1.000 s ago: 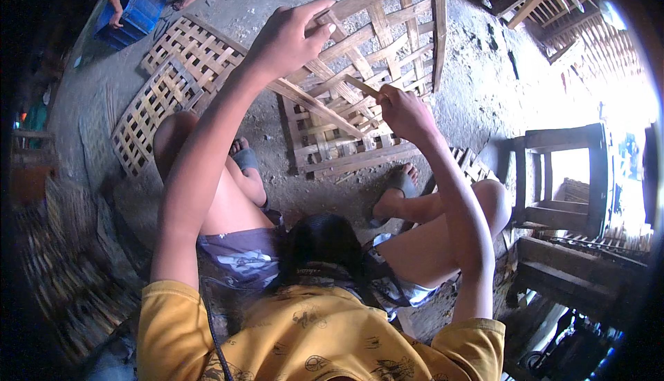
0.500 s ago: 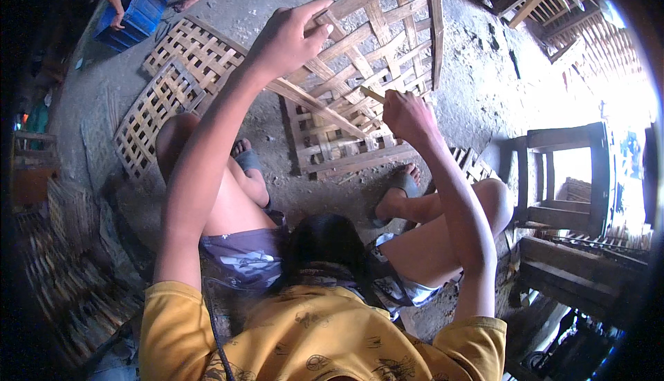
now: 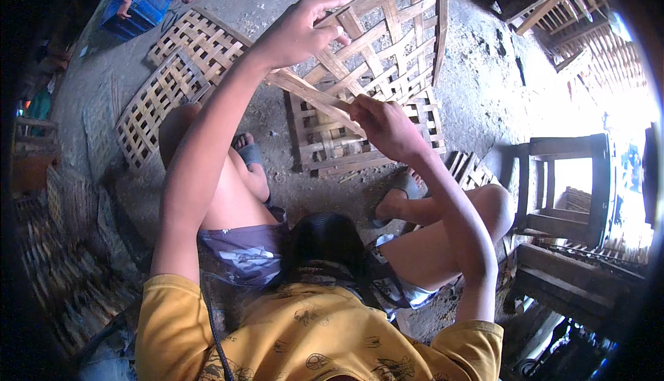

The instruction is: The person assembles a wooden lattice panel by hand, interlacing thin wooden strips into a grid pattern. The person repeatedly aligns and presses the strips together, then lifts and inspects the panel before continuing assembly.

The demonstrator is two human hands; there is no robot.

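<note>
A woven bamboo panel with an open lattice and slat borders is held tilted above the floor in front of me. My left hand grips its upper left edge, fingers bent over the border and thumb on the near side. Closed in a fist, my right hand is at the panel's lower border slat. A thin yellowish strip showed in that fist a moment ago; the fingers or the slat hide it now. Beneath the tilted panel, a second lattice panel lies flat on the floor between my feet.
More lattice panels lie on the floor to the left. At the far left, another person's hand touches a blue crate. A wooden stool frame stands on the right. Slatted bamboo pieces are at the far right.
My right hand has moved left and down, from the lattice to the lower border slat. The strip in it has gone out of sight. My left hand and the panel have shifted slightly right.
</note>
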